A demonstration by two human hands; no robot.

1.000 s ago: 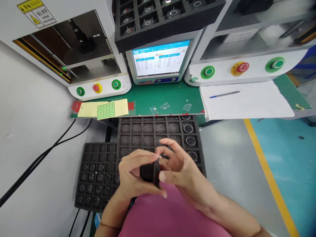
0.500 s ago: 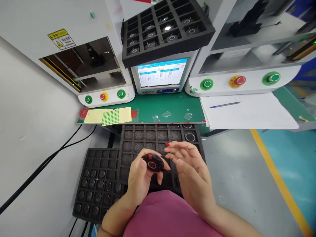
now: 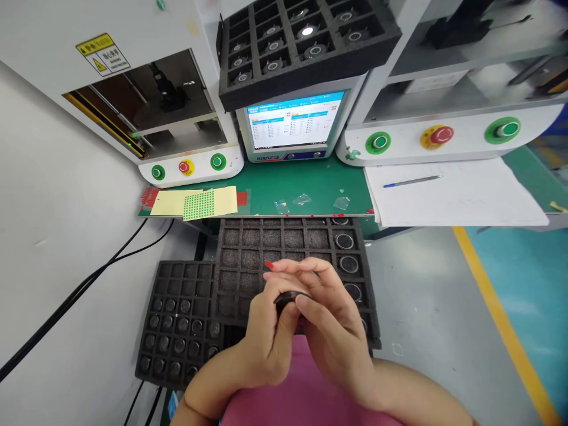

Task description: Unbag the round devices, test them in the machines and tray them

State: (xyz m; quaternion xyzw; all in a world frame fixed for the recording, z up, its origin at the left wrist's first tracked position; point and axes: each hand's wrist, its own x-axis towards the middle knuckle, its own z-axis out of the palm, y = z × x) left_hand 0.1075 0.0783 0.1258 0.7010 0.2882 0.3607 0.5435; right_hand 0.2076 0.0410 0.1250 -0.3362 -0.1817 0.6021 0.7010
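My left hand [image 3: 265, 337] is closed around a round black watch case [image 3: 285, 300], seen nearly edge-on now and largely covered by fingers. My right hand [image 3: 335, 322] meets it from the other side, its thumb pressed to the case's edge beside a bit of red. Its other fingers curve over behind the case. A small red sticker [image 3: 269, 265] sits on a fingertip of that hand. Below the hands lies a black foam tray [image 3: 235, 236], with round watch parts [image 3: 348, 264] in its right-hand column.
A second foam tray [image 3: 186, 272] holds several round parts at lower left. The green bench [image 3: 261, 204] carries sticker sheets [image 3: 199, 204], clear film scraps [image 3: 302, 199], papers [image 3: 470, 201] and a pen [image 3: 412, 181]. Behind stand a screen [image 3: 290, 124], a tilted watch tray [image 3: 306, 65] and two button-fronted machines [image 3: 199, 168].
My right hand has moved left onto the watch case, its thumb now touching it. The case has turned from face-up to edge-on. The view has shifted slightly.
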